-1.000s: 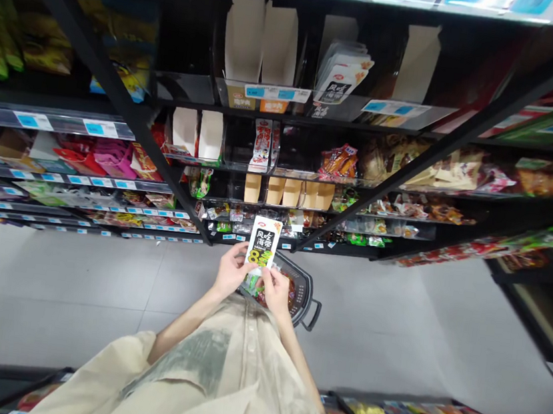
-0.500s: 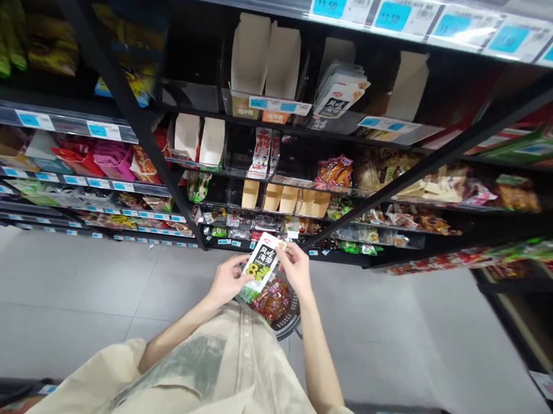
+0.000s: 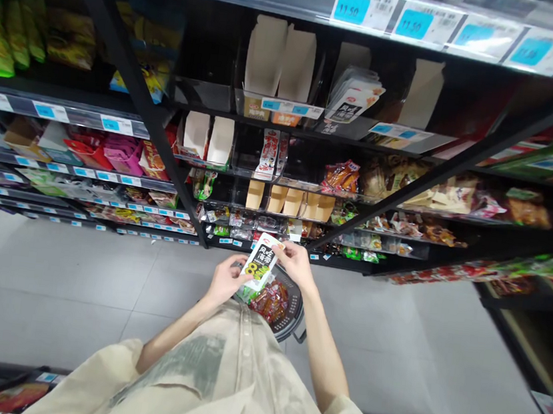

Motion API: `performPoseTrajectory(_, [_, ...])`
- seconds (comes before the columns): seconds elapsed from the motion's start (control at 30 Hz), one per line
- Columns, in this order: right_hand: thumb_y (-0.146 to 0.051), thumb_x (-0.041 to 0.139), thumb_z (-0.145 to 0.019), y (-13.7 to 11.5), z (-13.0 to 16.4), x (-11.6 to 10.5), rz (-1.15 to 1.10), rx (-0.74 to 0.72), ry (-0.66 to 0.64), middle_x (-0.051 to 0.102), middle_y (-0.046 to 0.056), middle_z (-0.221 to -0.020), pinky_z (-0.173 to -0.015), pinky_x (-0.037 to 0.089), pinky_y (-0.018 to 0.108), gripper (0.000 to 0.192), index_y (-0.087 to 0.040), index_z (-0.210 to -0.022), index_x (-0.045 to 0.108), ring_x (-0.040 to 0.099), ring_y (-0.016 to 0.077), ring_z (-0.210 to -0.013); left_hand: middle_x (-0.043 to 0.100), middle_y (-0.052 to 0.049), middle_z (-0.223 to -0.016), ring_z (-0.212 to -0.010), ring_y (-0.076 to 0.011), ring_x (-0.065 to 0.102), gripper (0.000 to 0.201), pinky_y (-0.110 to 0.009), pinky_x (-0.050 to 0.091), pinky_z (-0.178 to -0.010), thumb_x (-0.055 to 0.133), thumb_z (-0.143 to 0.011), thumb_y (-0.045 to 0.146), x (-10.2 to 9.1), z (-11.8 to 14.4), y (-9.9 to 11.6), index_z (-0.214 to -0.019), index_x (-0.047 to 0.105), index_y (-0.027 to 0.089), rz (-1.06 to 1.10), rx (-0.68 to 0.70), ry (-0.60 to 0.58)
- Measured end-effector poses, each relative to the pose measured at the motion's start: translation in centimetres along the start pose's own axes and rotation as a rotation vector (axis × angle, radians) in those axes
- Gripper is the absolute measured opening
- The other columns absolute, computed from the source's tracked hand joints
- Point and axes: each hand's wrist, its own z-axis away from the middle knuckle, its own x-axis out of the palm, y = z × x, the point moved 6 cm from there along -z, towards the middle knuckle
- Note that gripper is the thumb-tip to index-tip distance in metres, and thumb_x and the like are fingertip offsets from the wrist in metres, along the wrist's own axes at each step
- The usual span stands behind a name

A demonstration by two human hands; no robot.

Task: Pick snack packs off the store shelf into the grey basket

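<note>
A: Where is the packet?

B: Raised in both hands, above the dark basket, overlapping its near side from this view.

A: How does it lie from the fingers?

B: Between them. Its long axis slants, the top end leaning toward the right hand, the bottom end toward the left hand. Neither is nearer; both touch it.

A: And the fingers themselves?

B: Narrow, holding the packet: left thumb on its face near the lower left edge, right thumb at the upper right corner.

A: How does it look?

B: Flat and oblong, with a white border, a dark panel with white characters, and a big yellow-green 8 lower down.

A: Further out?

B: Wrapped brown snacks in the basket; well apart, on a shelf, a stack of similar packets.
</note>
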Motion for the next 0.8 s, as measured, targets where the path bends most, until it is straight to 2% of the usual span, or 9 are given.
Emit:
performPoseTrajectory(0.17, [-0.062,0.071,-0.084,-1.3,-0.5,-1.7,-0.045,0.065,0.045,0.052,-0.003,-0.049,-0.039,0.029,0.024,0.047,-0.018,-0.071,0.063,0.043,0.0109,-0.037,0.064,-0.003,-0.095,-0.072,-0.0108,0.065,0.047,-0.023,0.054,-0.068,0.086,-0.073,0.034,0.2,-0.5,0.1,-0.11,0.065,0.014,0.078,0.042,-0.006])
performPoseTrajectory(0.33, [-0.063,0.074,-0.081,-2.6,-0.9,-3.2,-0.066,0.057,0.063,0.052,-0.003,-0.043,-0.039,0.034,0.023,0.049,-0.018,-0.07,0.06,0.047,0.0123,-0.035,0.065,-0.003,-0.093,-0.071,-0.0112,0.065,0.047,-0.024,0.054,-0.068,0.086,-0.073,0.038,0.2,-0.5,-0.2,-0.107,0.065,0.013,0.078,0.036,-0.015])
performPoseTrajectory(0.47, [-0.063,0.078,-0.077,-3.4,-1.3,-4.7,-0.087,0.047,0.128,0.053,-0.002,-0.043,-0.037,0.035,0.023,0.05,-0.018,-0.07,0.06,0.048,0.0121,-0.035,0.066,-0.004,-0.088,-0.074,-0.0151,0.068,0.046,-0.027,0.055,-0.07,0.085,-0.073,0.039,0.2,-0.3,-0.4,-0.106,0.064,0.014,0.087,0.013,-0.028])
performPoseTrajectory(0.53, [-0.061,0.08,-0.077,-4.6,-1.7,-6.2,-0.083,0.004,0.181,0.055,-0.001,-0.043,-0.038,0.039,0.023,0.048,-0.017,-0.07,0.061,0.049,0.0122,-0.035,0.066,-0.003,-0.085,-0.075,-0.0162,0.068,0.043,-0.027,0.054,-0.071,0.084,-0.073,0.039,0.2,0.0,-0.4,-0.103,0.065,0.014,0.09,0.009,-0.045])
performPoseTrajectory(0.6, [-0.059,0.079,-0.079,-6.7,-2.4,-8.4,-0.095,-0.09,0.29,0.057,-0.001,-0.045,-0.039,0.042,0.023,0.046,-0.016,-0.072,0.064,0.05,0.0121,-0.036,0.065,-0.002,-0.082,-0.074,-0.0166,0.068,0.04,-0.027,0.052,-0.07,0.084,-0.071,0.038,0.1,0.2,-0.4,-0.098,0.066,0.015,0.085,0.004,-0.055])
performPoseTrajectory(0.7, [-0.052,0.08,-0.082,-10.9,-3.6,-12.9,-0.185,-0.27,0.544,0.063,0.001,-0.052,-0.043,0.049,0.023,0.039,-0.015,-0.077,0.069,0.057,0.013,-0.042,0.064,0.0,-0.079,-0.071,-0.0169,0.066,0.036,-0.027,0.05,-0.068,0.085,-0.069,0.039,0.0,0.4,-1.3,-0.089,0.066,0.017,0.075,-0.014,-0.056])
performPoseTrajectory(0.8, [-0.047,0.085,-0.077,-14.9,-5.6,-17.0,-0.326,-0.417,0.751,0.074,0.006,-0.073,-0.058,0.061,0.027,0.037,-0.013,-0.087,0.074,0.072,0.0179,-0.06,0.064,0.001,-0.078,-0.069,-0.0186,0.066,0.035,-0.028,0.049,-0.065,0.082,-0.072,0.045,0.2,-0.5,-2.9,-0.091,0.067,0.02,0.079,-0.035,-0.087])
